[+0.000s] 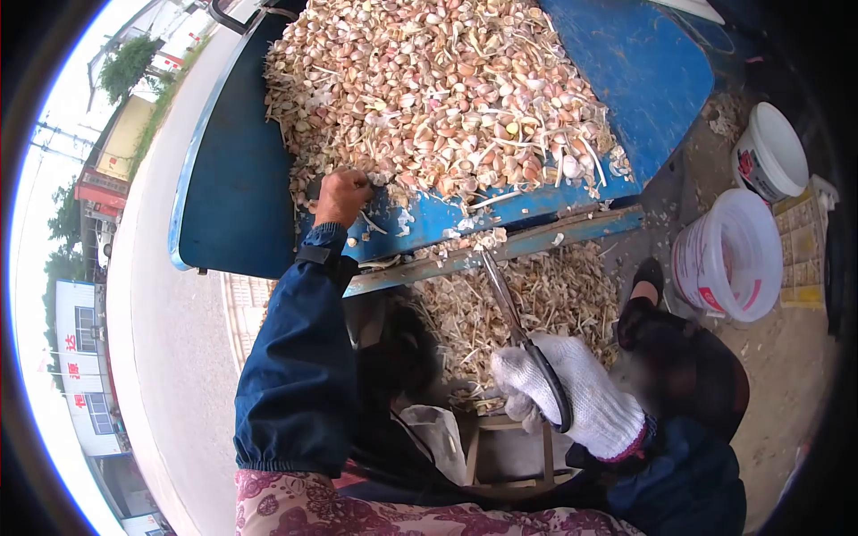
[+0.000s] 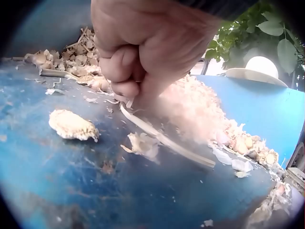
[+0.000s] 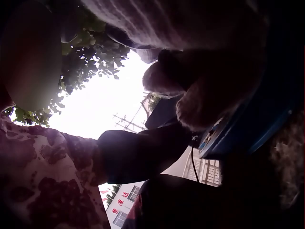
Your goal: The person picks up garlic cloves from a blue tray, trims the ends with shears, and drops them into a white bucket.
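Bare and curled, my left hand [image 1: 342,196] is at the lower left edge of the heap of garlic cloves [image 1: 447,98] on the blue metal tray [image 1: 232,179]. In the left wrist view, a small pale bit shows under the curled fingers of this hand [image 2: 138,57]; a grip on it is not clear. A dry stem [image 2: 167,140] and a flat tan piece [image 2: 73,125] lie nearby. My right hand [image 1: 576,393], in a white knit glove, grips metal shears [image 1: 505,295] by the black handle, blades towards the tray's front edge. The dark right wrist view shows the gloved fingers [image 3: 195,100] curled.
Dry stems and skins [image 1: 554,286] are heaped under the tray's front rail [image 1: 581,225]. At the right stand two white buckets, one nearer [image 1: 693,259] and one behind [image 1: 755,165], beside a yellow crate [image 1: 800,241]. A person's dark shoe [image 1: 650,275] is near the debris.
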Tool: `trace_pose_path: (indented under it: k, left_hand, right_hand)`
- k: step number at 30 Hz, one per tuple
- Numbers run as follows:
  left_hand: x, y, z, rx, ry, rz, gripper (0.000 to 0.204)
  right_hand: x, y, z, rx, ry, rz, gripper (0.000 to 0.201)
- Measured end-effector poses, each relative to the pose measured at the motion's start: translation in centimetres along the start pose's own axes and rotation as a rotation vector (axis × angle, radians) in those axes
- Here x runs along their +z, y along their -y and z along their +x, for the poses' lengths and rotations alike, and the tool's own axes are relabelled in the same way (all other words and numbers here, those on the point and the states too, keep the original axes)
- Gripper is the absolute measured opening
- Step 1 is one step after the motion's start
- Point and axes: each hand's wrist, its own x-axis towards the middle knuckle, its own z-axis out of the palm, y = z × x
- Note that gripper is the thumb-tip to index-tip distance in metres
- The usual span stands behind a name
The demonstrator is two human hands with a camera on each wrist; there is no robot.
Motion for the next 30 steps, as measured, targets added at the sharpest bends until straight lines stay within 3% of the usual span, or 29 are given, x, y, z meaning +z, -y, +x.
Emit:
trace_pose_path:
  k: [7,9,11,13,14,17,19,22,23,25,26,27,29,30]
  left_hand:
    - [-0.5,0.2,-1.2,0.079,-0.115,0.073,0.02]
    - [-1.7,-0.4,-1.7,-0.401,-0.083,-0.425,0.014]
    - [-2.6,-0.3,-2.3,-0.425,-0.115,-0.561,0.016]
    - [-4.5,-2.9,-3.3,-0.555,-0.061,-0.909,0.02]
    - [-4.7,-3.4,-3.9,-0.563,-0.07,-1.02,0.017]
    - [-6.7,-7.2,-6.7,-0.534,0.01,-1.171,0.014]
    - [-7.8,-10.3,-9.0,-0.488,0.119,-1.262,0.014]
    - [-8.8,-14.4,-11.7,-0.455,0.234,-1.366,0.017]
    - [-9.0,-15.6,-12.5,-0.445,0.246,-1.388,0.018]
    - [-9.2,-17.7,-13.4,-0.478,0.251,-1.364,0.019]
    - [-9.0,-18.3,-13.8,-0.452,0.253,-1.384,0.019]
    - [-8.8,-18.7,-14.1,-0.426,0.253,-1.403,0.019]
    - [-9.0,-19.6,-14.5,-0.433,0.229,-1.386,0.021]
    - [-9.1,-19.9,-14.7,-0.44,0.207,-1.36,0.022]
  right_hand:
    - [0.0,0.1,0.1,-0.069,0.04,-0.001,0.025]
    - [-0.2,0.5,0.2,0.05,0.053,0.158,0.026]
    - [-0.1,0.7,0.1,0.046,0.049,0.13,0.028]
    - [0.0,0.7,0.1,-0.145,-0.011,-0.141,0.03]
    - [-0.1,1.1,0.4,-0.153,-0.04,-0.262,0.032]
    - [0.5,2.0,0.6,-0.257,-0.153,-0.319,0.031]
    - [0.2,1.6,2.1,-0.475,-0.131,-0.177,0.036]
    - [-0.2,2.3,3.4,-0.704,-0.342,-0.716,0.027]
    - [0.0,2.4,3.6,-0.887,-0.334,-0.786,0.024]
    - [0.5,2.1,4.1,-0.951,-0.309,-0.898,0.023]
    - [0.7,1.7,4.7,-0.918,-0.235,-0.766,0.049]
    - [0.9,1.2,5.0,-0.89,-0.146,-0.687,0.047]
    - [1.3,0.9,5.1,-1.093,-0.146,-0.777,0.044]
    - [1.3,1.0,4.7,-1.075,-0.141,-0.781,0.037]
